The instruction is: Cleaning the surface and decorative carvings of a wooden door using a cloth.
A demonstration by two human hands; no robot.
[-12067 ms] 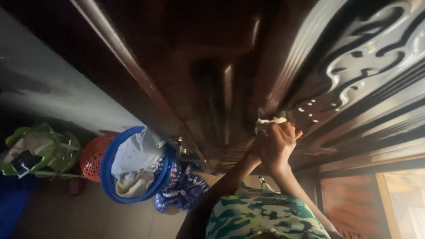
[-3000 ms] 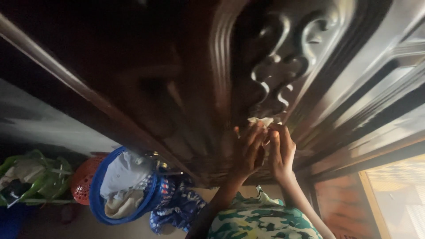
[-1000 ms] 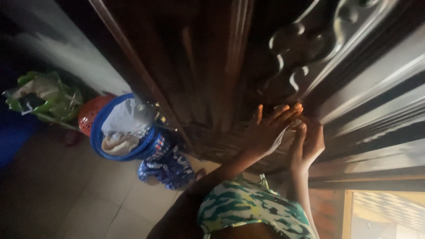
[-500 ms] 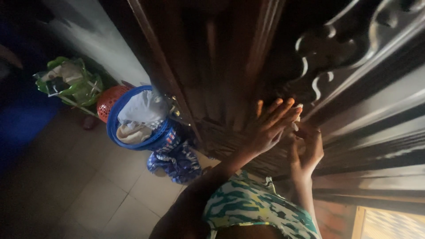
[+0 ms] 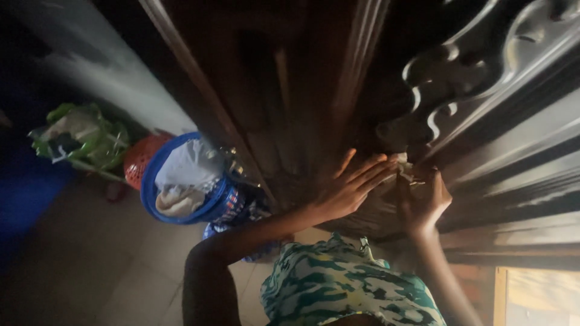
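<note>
A green-and-white patterned top [image 5: 347, 290] is seen nearest the camera, at the bottom of the view, with both bare arms raised from it toward a dark carved door [image 5: 290, 102].

The left hand [image 5: 350, 187] is laid flat against the door, its fingers [image 5: 368, 172] spread apart and stretched toward the right; nothing is gripped in it. Just beside it, the right hand [image 5: 426, 199] is curled, and a small white cloth [image 5: 403, 166] is pinched at its fingertips and pressed to the wood. The cloth is found at the foot of the raised scroll carving [image 5: 447, 78], between the fingertips of the two hands, which nearly meet there. How much of the cloth is folded inside the right hand cannot be told, as the area is dim and partly covered.

Lower left of the hands, a blue basket [image 5: 151, 193] filled with pale laundry [image 5: 184, 175] is set on the tiled floor [image 5: 78, 271], close against the door's edge. A blue-and-white patterned fabric [image 5: 235, 202] is bunched against the basket's right side. Behind the basket, an orange-red basket [image 5: 140, 162] is partly hidden, and farther left a green plastic frame [image 5: 90, 142] holding light items is seen near the pale wall [image 5: 103, 78]. At the lower right corner, a bright opening [image 5: 538, 296] is visible beyond the door's moulded edge.
</note>
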